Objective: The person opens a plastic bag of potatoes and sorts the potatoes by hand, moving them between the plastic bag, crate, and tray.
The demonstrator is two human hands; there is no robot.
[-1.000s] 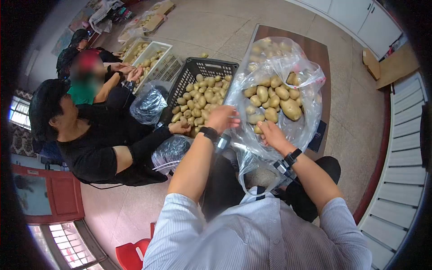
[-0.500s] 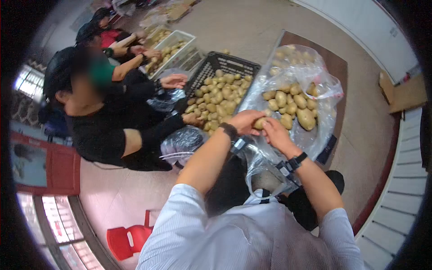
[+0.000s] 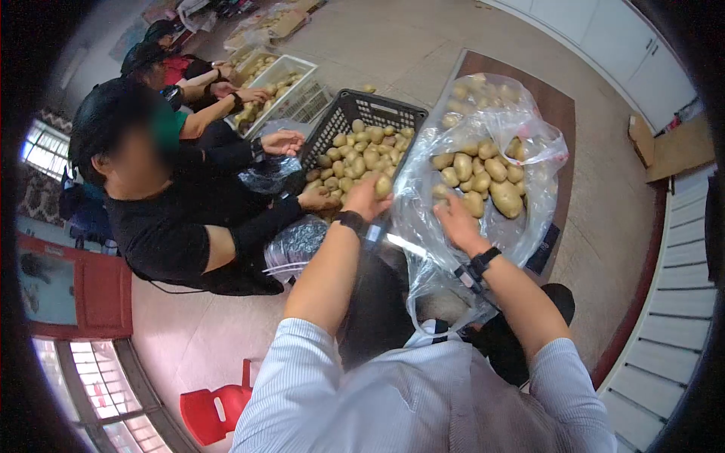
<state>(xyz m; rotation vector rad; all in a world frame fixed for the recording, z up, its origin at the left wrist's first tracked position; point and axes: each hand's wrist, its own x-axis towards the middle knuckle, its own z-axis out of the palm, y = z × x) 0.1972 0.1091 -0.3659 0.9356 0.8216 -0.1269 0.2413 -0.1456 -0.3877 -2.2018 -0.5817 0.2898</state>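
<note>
In the head view, my left hand [image 3: 365,198] is closed round a potato [image 3: 384,187] at the near right edge of a black plastic crate [image 3: 417,113], above the potatoes [image 3: 370,155] lying in it. My right hand [image 3: 459,224] is over the near side of a clear plastic bag [image 3: 408,200]. Its thumb and fingers are apart, close to several potatoes [image 3: 470,174] in the bag, and I see nothing held in them. The largest potato [image 3: 506,198] lies to the right of that hand.
On my left a co-worker [image 3: 158,226] in black reaches into the same crate. Farther back, other people work at a white crate [image 3: 298,75] of potatoes. A brown board [image 3: 555,98] lies under the bag. A red chair [image 3: 215,411] stands at lower left.
My hands were together around one potato over the bag's edge. Now they are apart: the left has moved left to the crate with a potato, while the right stays over the bag.
</note>
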